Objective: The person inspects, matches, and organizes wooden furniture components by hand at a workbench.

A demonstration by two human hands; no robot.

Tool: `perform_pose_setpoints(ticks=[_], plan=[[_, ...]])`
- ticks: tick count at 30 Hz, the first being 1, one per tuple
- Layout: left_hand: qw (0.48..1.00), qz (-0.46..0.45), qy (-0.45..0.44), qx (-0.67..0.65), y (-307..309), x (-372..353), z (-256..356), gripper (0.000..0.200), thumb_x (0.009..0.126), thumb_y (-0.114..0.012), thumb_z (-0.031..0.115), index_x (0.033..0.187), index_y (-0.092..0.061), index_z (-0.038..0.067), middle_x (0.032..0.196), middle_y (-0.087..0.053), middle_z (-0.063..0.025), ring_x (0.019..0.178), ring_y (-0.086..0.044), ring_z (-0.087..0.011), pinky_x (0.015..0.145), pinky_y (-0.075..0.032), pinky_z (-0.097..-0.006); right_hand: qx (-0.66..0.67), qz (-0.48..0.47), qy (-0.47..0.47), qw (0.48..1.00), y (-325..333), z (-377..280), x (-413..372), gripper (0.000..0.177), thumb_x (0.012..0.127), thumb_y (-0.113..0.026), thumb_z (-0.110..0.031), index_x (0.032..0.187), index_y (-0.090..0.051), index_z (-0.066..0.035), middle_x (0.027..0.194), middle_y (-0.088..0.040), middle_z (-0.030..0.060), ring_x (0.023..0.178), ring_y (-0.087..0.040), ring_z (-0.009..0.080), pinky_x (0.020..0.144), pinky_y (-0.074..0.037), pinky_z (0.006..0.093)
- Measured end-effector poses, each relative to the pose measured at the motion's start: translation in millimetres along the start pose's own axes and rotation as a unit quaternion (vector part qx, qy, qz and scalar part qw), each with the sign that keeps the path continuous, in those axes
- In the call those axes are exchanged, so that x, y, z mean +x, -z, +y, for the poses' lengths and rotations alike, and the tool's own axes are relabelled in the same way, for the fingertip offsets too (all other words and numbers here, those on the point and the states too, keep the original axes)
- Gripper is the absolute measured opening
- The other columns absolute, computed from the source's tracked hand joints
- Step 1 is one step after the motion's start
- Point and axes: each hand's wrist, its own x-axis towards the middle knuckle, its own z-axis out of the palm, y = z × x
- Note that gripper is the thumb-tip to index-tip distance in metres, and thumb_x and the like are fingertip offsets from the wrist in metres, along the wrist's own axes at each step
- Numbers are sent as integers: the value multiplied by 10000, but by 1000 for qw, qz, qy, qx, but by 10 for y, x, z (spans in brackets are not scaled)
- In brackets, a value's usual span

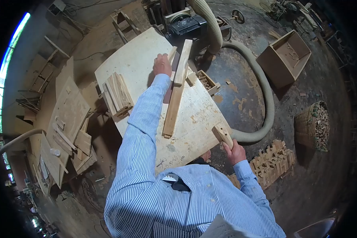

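Note:
My left hand (162, 64) is at the far part of a pale work table (139, 59), its fingers closed around a short wooden piece (172, 53) beside a long wooden fence (176, 95). A dark reddish strip (168, 95) runs along the fence's left side. Near the table's right corner, my right hand (235, 152) grips a small shaped wooden piece (225, 137). One end of that piece overlaps the table corner. A stack of wooden strips (117, 94) lies on the table, left of my left forearm.
A black motor (186, 27) stands behind the table, with a grey hose (270, 99) curving around to the right. A small box of offcuts (213, 88) adjoins the table edge. Rightward are a wooden box (277, 65), a filled basket (311, 123) and piled blocks (273, 162).

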Motion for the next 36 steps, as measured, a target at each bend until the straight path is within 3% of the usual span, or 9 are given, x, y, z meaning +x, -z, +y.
perform_pose_setpoints(ticks=[3, 7, 11, 17, 24, 27, 30, 32, 36], plan=[[990, -36, -54, -127, 63, -189, -35, 308, 911, -716, 278, 1132, -733, 63, 1091, -683, -174, 1065, -666, -365, 947, -529, -481, 9, -13, -24, 1000, 99, -115, 21, 429, 1003, -648, -435, 1046, -599, -12, 870, -715, 274, 840, -717, 463, 709, -555, 530], [975, -61, 141, -161, -20, -219, -141, 315, 918, -716, 295, 1110, -746, 47, 1129, -694, -180, 1090, -665, -351, 961, -521, -452, 17, -15, -17, 1000, 146, -149, 84, 408, 998, -657, -419, 1045, -592, -19, 862, -713, 266, 828, -715, 460, 703, -550, 527], [955, -105, 177, -215, -172, -195, -89, 305, 885, -742, 293, 1030, -765, 25, 975, -768, -173, 952, -729, -321, 891, -555, -426, 10, -13, -4, 1000, 94, -126, 115, 443, 1003, -640, -474, 1053, -586, -38, 844, -716, 257, 796, -718, 457, 680, -562, 541], [914, -76, 232, -324, -450, 13, -112, 230, 848, -776, 240, 906, -779, 18, 871, -775, -152, 842, -743, -292, 829, -568, -401, -1, -18, -5, 1000, 67, -130, 180, 444, 1002, -645, -466, 1026, -575, -29, 832, -713, 256, 780, -721, 448, 670, -564, 531], [928, -52, 216, -300, -553, 155, 47, 186, 846, -777, 208, 893, -787, 29, 836, -770, -151, 768, -739, -274, 771, -575, -384, -5, -7, -4, 1000, 77, -36, 137, 428, 998, -657, -449, 1030, -581, -29, 828, -713, 258, 779, -723, 446, 668, -568, 519], [896, -81, 245, -361, -418, 172, 110, 195, 849, -768, 229, 896, -790, 41, 860, -775, -144, 830, -741, -287, 821, -569, -399, 2, -8, -9, 1000, 63, -18, 150, 420, 995, -661, -440, 1031, -583, -28, 829, -714, 258, 779, -725, 446, 673, -568, 522], [920, -59, 224, -317, -558, 185, 37, 216, 847, -761, 264, 908, -793, 60, 890, -778, -143, 881, -740, -307, 855, -563, -415, 10, -25, -22, 999, 53, -11, 100, 419, 993, -661, -435, 1029, -581, -25, 833, -713, 263, 787, -719, 455, 687, -563, 532], [952, -44, 189, -236, -492, 159, 60, 252, 883, -760, 278, 978, -791, 47, 902, -785, -124, 804, -746, -253, 799, -588, -379, 9, -17, -12, 1000, 12, -16, 83, 397, 999, -661, -410, 1036, -588, -22, 818, -711, 249, 779, -718, 446, 680, -557, 521], [951, -39, 198, -236, -413, 120, 128, 262, 864, -765, 307, 982, -796, 76, 947, -783, -136, 896, -736, -298, 880, -560, -402, 28, -21, -15, 999, -32, 5, 84, 430, 998, -653, -439, 1035, -576, -18, 843, -705, 279, 811, -702, 482, 703, -549, 548]])
